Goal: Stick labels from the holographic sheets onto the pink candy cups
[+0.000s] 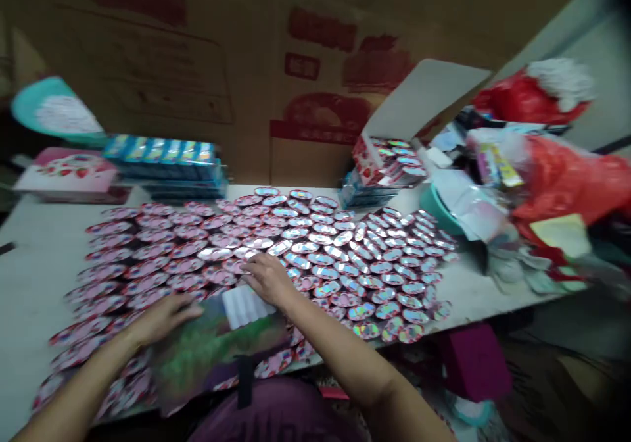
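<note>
Rows of small packs with shiny oval tops [323,272], red-rimmed with pink or silvery faces, stand close together over the table. My right hand [271,281] reaches over the near middle rows, fingers pointing left and slightly bent, their tips at the oval tops. To its left, my left hand [162,318] lies by the upper left edge of a soft sheet with a blurred green picture [217,346], thumb and fingers apart. A white ridged piece [246,307] is on that sheet, just below my right hand. I see nothing held in either hand.
A large cardboard wall [246,80] rises behind the white table [22,284]. Blue boxes [167,166] and a pink strawberry box [73,172] stand at the back left. An open-lidded box [392,159] holds similar packs. Red bags [576,172] crowd the right.
</note>
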### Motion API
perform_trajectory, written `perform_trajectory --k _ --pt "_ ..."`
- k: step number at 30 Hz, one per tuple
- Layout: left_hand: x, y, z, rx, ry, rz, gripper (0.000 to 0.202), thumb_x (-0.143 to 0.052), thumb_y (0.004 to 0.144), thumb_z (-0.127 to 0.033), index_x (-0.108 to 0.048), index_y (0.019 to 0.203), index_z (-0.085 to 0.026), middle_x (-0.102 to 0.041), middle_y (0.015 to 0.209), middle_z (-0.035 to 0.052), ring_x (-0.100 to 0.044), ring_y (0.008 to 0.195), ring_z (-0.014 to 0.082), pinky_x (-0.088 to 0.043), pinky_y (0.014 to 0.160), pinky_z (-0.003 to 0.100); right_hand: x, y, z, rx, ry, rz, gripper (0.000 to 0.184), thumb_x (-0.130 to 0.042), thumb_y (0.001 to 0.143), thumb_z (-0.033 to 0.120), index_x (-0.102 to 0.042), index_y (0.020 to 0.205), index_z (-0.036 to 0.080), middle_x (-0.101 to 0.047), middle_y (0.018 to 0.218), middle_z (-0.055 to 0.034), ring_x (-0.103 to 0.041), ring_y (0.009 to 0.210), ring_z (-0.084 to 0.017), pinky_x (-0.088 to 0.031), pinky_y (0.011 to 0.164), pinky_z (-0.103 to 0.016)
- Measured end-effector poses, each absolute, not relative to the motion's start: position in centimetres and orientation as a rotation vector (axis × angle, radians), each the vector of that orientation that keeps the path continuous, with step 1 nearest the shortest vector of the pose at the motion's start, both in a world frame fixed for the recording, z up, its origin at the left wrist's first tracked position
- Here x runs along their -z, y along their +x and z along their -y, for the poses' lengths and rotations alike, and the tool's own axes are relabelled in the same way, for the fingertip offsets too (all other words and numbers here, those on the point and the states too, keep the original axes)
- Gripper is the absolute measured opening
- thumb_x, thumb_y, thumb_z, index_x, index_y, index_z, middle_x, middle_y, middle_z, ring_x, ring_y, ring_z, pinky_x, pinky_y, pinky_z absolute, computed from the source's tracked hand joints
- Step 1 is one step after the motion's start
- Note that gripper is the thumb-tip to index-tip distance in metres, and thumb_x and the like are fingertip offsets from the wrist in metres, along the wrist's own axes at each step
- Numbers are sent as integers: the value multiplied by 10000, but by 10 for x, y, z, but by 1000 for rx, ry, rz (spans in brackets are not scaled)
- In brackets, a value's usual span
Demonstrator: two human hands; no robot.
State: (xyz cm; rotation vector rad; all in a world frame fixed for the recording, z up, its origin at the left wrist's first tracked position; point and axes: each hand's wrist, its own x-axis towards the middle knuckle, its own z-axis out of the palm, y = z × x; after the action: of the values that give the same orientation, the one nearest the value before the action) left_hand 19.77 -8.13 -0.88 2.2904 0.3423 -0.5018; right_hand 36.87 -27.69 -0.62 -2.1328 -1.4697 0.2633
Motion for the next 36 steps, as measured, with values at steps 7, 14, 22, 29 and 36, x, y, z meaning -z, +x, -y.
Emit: perform_trajectory --k 7,14,22,29,36 --pt "-19 230 83 629 2342 -369 172 -580 685 -324 -619 676 -157 -561 609 -20 -459 590 100 -290 543 184 12 343 261 -636 -2086 1432 167 -545 788 222 -649 918 209 -655 875 -41 -580 830 -155 -408 734 -240" --pt "-10 206 73 557 2225 -426 164 -545 699 -277 -631 674 -139 -526 547 -28 -428 543 86 -273 518 185 21 323 246 -387 -2011 1621 291 -456 845 267 -574 1108 225 -599 941 -71 -520 877 -179 -415 782 -301" --pt "6 194 66 493 1956 -332 263 -527 677 -374 -595 576 -140 -491 481 -35 -387 489 80 -268 499 188 43 307 258 -244 -1891 1801 323 -329 879 165 -532 1129 193 -546 1116 -102 -457 1038 -186 -384 883 -362" --pt "10 189 55 545 2399 -512 111 -574 638 -264 -628 563 -203 -586 538 -4 -508 607 136 -331 640 236 8 295 260 -532 -1795 1520 191 -407 856 224 -594 867 188 -606 916 -70 -523 891 -160 -398 806 -311" --pt "6 215 80 143 2038 -594 334 -505 752 -375 -615 1011 -195 -618 1040 77 -531 974 207 -364 829 316 2 332 267 -796 -1676 579 195 -524 745 355 -576 723 168 -570 685 -1 -525 668 -132 -407 652 -258"
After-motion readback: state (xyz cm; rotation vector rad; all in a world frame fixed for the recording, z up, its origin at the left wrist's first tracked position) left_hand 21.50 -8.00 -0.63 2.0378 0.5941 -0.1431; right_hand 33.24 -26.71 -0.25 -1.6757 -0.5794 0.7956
